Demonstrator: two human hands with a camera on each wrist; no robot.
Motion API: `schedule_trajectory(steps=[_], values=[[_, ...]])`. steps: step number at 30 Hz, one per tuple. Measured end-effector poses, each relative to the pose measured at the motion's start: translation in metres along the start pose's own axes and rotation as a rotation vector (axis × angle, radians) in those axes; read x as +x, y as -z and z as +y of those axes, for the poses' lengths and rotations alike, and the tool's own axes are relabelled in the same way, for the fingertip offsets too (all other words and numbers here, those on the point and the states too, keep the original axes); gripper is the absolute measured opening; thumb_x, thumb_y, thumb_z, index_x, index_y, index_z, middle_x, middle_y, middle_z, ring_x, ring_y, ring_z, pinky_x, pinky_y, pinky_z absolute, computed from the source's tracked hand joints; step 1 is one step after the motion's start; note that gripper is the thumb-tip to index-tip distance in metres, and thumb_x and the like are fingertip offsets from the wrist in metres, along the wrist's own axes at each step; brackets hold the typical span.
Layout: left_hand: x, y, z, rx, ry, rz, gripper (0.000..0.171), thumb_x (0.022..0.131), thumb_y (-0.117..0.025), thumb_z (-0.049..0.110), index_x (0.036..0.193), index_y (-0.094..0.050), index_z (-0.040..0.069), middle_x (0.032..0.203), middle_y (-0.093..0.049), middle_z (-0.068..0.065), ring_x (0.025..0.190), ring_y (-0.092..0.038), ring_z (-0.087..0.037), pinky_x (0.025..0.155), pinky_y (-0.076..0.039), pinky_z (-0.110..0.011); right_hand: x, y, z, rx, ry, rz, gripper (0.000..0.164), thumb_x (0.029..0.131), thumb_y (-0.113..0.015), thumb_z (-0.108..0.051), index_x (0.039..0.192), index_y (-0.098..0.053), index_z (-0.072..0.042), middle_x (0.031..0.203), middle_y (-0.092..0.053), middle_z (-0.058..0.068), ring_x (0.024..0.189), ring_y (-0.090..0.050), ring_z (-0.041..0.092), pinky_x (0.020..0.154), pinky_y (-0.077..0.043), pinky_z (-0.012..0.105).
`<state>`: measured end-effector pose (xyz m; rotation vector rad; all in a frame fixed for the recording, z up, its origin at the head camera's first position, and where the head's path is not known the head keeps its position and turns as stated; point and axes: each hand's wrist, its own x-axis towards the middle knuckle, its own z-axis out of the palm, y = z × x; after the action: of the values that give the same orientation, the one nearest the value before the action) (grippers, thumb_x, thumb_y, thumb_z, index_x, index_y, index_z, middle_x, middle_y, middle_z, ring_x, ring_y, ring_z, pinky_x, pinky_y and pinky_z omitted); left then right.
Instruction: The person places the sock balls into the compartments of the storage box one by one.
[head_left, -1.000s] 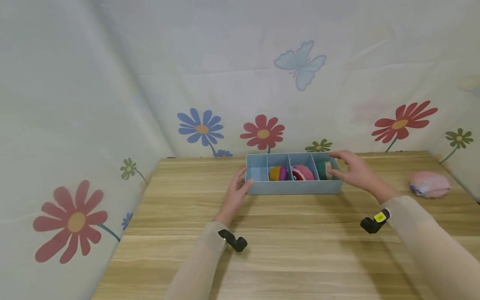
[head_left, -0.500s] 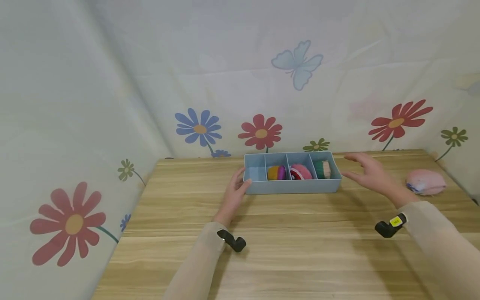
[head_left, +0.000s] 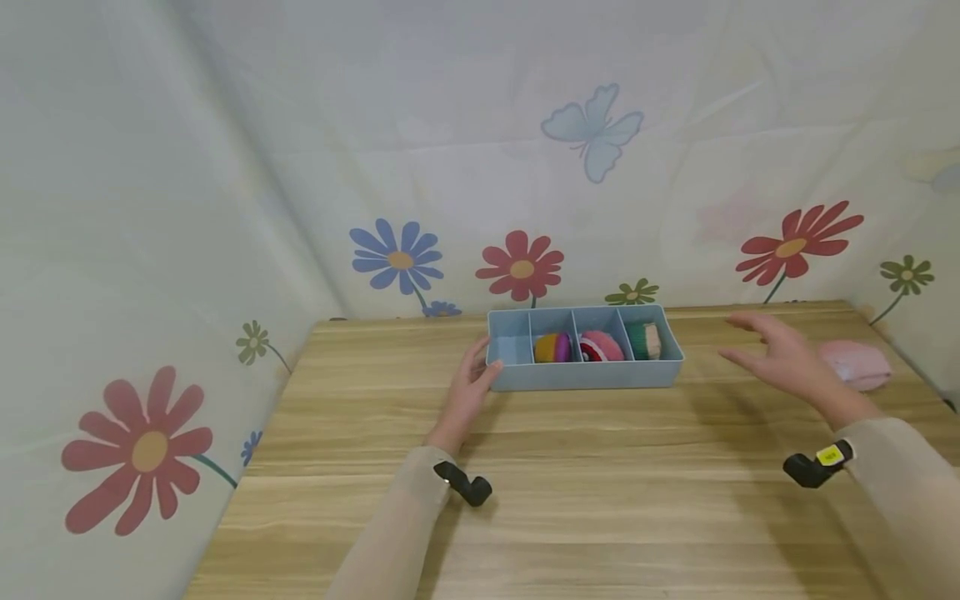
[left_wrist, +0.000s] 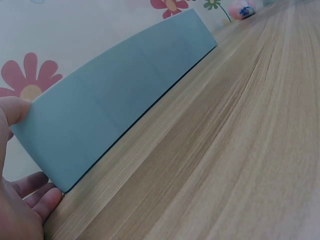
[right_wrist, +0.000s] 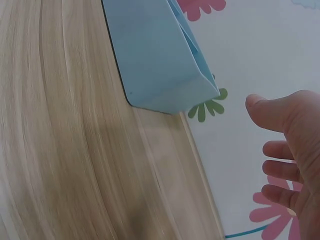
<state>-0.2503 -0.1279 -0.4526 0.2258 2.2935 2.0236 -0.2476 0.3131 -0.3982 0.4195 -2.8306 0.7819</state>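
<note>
A light-blue divided box (head_left: 585,377) stands on the wooden table. My left hand (head_left: 470,385) holds its left end, thumb at the front corner and fingers along the side. Three of its compartments each contain a rolled, sock-like bundle: mustard and purple (head_left: 551,347), pink with red and white (head_left: 602,346), and ribbed green with cream (head_left: 643,341). Nothing lies in the leftmost compartment. My right hand (head_left: 787,362) hovers to the right of the box, fingers apart and holding nothing. Behind it, partly hidden, lies a pink fabric bundle (head_left: 862,367).
A white curtain (head_left: 450,167) printed with flowers and a butterfly hangs right behind the table's back edge and along its left side. The wooden table (head_left: 585,500) extends in front of the box. A black camera is strapped to each wrist.
My right hand has come out of the rightmost compartment and drawn away to the right, uncovering the green bundle, and now overlaps the pink one. My left hand stays on the box.
</note>
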Motion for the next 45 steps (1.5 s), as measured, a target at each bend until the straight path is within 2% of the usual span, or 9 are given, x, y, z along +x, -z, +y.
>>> schedule_trajectory(steps=[8,13,21,26,32,35,39,43,45], values=[[-0.002,0.0,0.001,0.007,0.008,0.004,0.056,0.097,-0.051,0.026,0.146,-0.029,0.016,0.139,-0.037,-0.023,0.124,-0.04,-0.034,0.096,-0.038,-0.048,-0.011,0.012,0.013,0.007,-0.015,0.009,0.06,0.088,-0.066,-0.029,0.127,-0.045,0.011,0.125,-0.045,0.034,0.113,-0.04,0.05,0.084,-0.034,0.064],[-0.002,0.001,0.003,0.018,0.014,0.003,0.055,0.097,-0.051,0.028,0.146,-0.029,0.016,0.138,-0.038,-0.022,0.124,-0.041,-0.033,0.096,-0.038,-0.047,-0.018,0.019,0.022,-0.009,-0.063,0.015,0.062,0.09,-0.062,-0.032,0.128,-0.043,0.012,0.126,-0.043,0.035,0.114,-0.037,0.051,0.086,-0.031,0.065],[0.011,0.001,-0.024,0.018,-0.019,0.043,0.058,0.094,-0.054,0.038,0.145,-0.032,0.024,0.136,-0.042,-0.015,0.123,-0.042,-0.03,0.096,-0.038,-0.047,-0.025,0.023,0.035,-0.027,-0.102,0.052,0.062,0.091,-0.061,-0.031,0.127,-0.041,0.014,0.123,-0.042,0.037,0.109,-0.039,0.051,0.085,-0.031,0.064],[0.011,0.0,-0.027,0.031,-0.032,0.061,0.056,0.093,-0.054,0.038,0.144,-0.034,0.025,0.134,-0.044,-0.013,0.121,-0.044,-0.028,0.096,-0.039,-0.046,-0.029,0.025,0.047,-0.071,-0.13,0.088,0.06,0.091,-0.06,-0.031,0.125,-0.042,0.015,0.116,-0.043,0.038,0.106,-0.038,0.051,0.084,-0.029,0.065],[0.011,0.0,-0.027,0.026,-0.01,0.055,0.055,0.094,-0.054,0.038,0.144,-0.034,0.026,0.135,-0.043,-0.011,0.121,-0.044,-0.027,0.097,-0.037,-0.045,-0.033,0.03,0.055,-0.099,-0.179,0.152,0.058,0.091,-0.058,-0.03,0.122,-0.043,0.017,0.116,-0.041,0.041,0.109,-0.032,0.056,0.088,-0.026,0.065],[0.012,0.0,-0.027,0.015,-0.004,0.044,0.056,0.094,-0.053,0.04,0.144,-0.032,0.028,0.137,-0.041,-0.012,0.123,-0.041,-0.028,0.099,-0.035,-0.046,-0.036,0.033,0.056,-0.112,-0.21,0.168,0.06,0.092,-0.057,-0.031,0.122,-0.041,0.018,0.117,-0.039,0.041,0.11,-0.031,0.057,0.089,-0.025,0.066],[0.012,0.0,-0.026,0.008,-0.003,0.035,0.057,0.093,-0.052,0.041,0.145,-0.031,0.029,0.139,-0.039,-0.013,0.125,-0.04,-0.029,0.1,-0.034,-0.048,-0.041,0.038,0.061,-0.121,-0.292,0.163,0.067,0.093,-0.054,-0.036,0.127,-0.035,0.018,0.125,-0.031,0.044,0.115,-0.026,0.058,0.091,-0.023,0.067],[0.012,0.0,-0.026,0.017,-0.006,0.044,0.056,0.094,-0.053,0.039,0.145,-0.032,0.028,0.136,-0.042,-0.012,0.123,-0.042,-0.027,0.098,-0.036,-0.046,-0.044,0.04,0.069,-0.132,-0.363,0.186,0.075,0.092,-0.049,-0.047,0.132,-0.033,0.015,0.129,-0.025,0.045,0.117,-0.024,0.059,0.093,-0.022,0.067],[0.011,-0.001,-0.026,0.024,-0.009,0.057,0.055,0.093,-0.054,0.039,0.144,-0.033,0.029,0.134,-0.044,-0.01,0.12,-0.044,-0.026,0.097,-0.038,-0.044,-0.046,0.04,0.071,-0.154,-0.37,0.202,0.076,0.093,-0.046,-0.049,0.135,-0.031,0.013,0.127,-0.026,0.046,0.116,-0.025,0.059,0.093,-0.022,0.067]])
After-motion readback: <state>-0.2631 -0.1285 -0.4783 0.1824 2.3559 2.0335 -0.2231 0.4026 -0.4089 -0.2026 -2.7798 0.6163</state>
